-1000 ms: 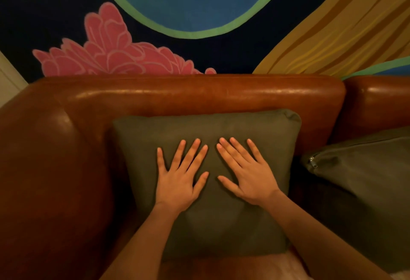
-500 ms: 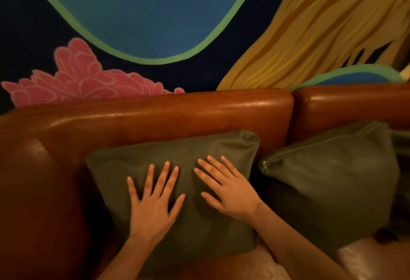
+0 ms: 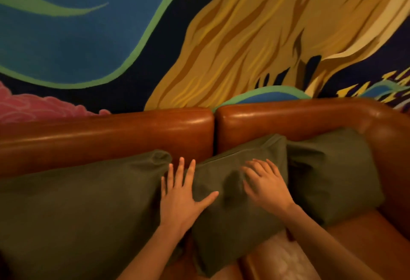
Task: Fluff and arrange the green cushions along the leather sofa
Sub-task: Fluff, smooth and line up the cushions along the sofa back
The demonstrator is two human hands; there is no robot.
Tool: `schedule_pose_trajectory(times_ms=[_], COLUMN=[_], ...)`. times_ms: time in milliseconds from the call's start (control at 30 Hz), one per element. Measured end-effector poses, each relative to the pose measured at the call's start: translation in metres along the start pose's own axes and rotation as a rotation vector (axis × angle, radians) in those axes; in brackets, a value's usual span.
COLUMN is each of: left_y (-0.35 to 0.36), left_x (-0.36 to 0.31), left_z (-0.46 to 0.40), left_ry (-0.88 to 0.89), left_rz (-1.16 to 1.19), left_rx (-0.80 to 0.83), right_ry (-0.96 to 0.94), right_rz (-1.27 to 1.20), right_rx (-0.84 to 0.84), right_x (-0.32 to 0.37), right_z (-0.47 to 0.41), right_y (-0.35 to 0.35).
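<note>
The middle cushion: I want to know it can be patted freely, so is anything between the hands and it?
Nothing visible is. The left hand lies flat at the left edge of the middle cushion, the right hand is at its upper right, blurred.

I count three green cushions: left cushion point(image 3: 77, 208), middle cushion point(image 3: 233, 202), right cushion point(image 3: 332, 173). One sofa point(image 3: 111, 133) with two back sections. My two hands: left hand point(image 3: 179, 200), right hand point(image 3: 266, 184).
</note>
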State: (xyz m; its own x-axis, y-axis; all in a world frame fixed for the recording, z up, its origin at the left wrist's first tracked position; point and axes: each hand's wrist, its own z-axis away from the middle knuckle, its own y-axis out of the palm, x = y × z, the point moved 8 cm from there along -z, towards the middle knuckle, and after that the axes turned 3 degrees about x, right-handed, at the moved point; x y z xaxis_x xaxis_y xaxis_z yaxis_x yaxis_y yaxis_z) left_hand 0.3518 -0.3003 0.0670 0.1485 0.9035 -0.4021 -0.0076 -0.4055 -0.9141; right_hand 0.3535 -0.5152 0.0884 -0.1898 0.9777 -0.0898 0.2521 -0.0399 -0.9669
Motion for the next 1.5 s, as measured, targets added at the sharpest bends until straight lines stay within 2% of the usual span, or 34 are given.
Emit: schedule_pose_trajectory(times_ms=[67, 167, 233, 333, 533, 700, 900, 1100, 1200, 1267, 1333, 1400, 1500], left_y=[0.018, 0.043, 0.068, 0.108, 0.135, 0.137, 0.141, 0.14, 0.133, 0.137, 0.152, 0.165, 0.169], left_x=[-0.016, -0.051, -0.074, -0.088, -0.074, -0.052, -0.029, -0.024, -0.047, -0.073, -0.096, -0.102, -0.087], left_z=[-0.008, -0.014, -0.013, -0.008, -0.022, -0.046, -0.062, -0.064, -0.048, -0.034, -0.024, -0.022, -0.027], left_ry=[-0.053, 0.027, 0.056, -0.006, -0.052, -0.095, -0.154, -0.164, -0.163, -0.148, -0.11, -0.09, -0.076], left_rz=[-0.062, -0.212, -0.229, -0.225, -0.312, -0.347, -0.339, -0.387, -0.394, -0.367, -0.331, -0.321, -0.34], left_rx=[-0.005, -0.052, -0.024, -0.044, -0.161, -0.191, -0.229, -0.25, -0.331, -0.359, -0.332, -0.275, -0.206], right_ry=[-0.015, -0.162, -0.282, -0.448, -0.526, -0.466, -0.337, -0.264, -0.247, -0.302, -0.429, -0.527, -0.55], right_rz=[0.055, 0.079, 0.024, -0.053, -0.085, -0.08, -0.105, -0.001, -0.082, -0.199, -0.25, -0.195, -0.115], right_rx=[0.096, 0.163, 0.148, 0.112, 0.024, 0.003, 0.061, 0.054, -0.087, -0.166, -0.151, -0.082, -0.009], right_x=[-0.035, -0.051, -0.04, -0.015, -0.015, -0.06, -0.104, -0.152, -0.13, -0.095, -0.052, -0.022, -0.018], right_z=[-0.001, -0.008, -0.01, -0.005, -0.018, -0.044, -0.068, -0.072, -0.058, -0.041, -0.021, -0.007, -0.012], right_y=[0.014, 0.031, 0.042, 0.068, 0.099, 0.114, 0.14, 0.145, 0.117, 0.098, 0.091, 0.099, 0.113])
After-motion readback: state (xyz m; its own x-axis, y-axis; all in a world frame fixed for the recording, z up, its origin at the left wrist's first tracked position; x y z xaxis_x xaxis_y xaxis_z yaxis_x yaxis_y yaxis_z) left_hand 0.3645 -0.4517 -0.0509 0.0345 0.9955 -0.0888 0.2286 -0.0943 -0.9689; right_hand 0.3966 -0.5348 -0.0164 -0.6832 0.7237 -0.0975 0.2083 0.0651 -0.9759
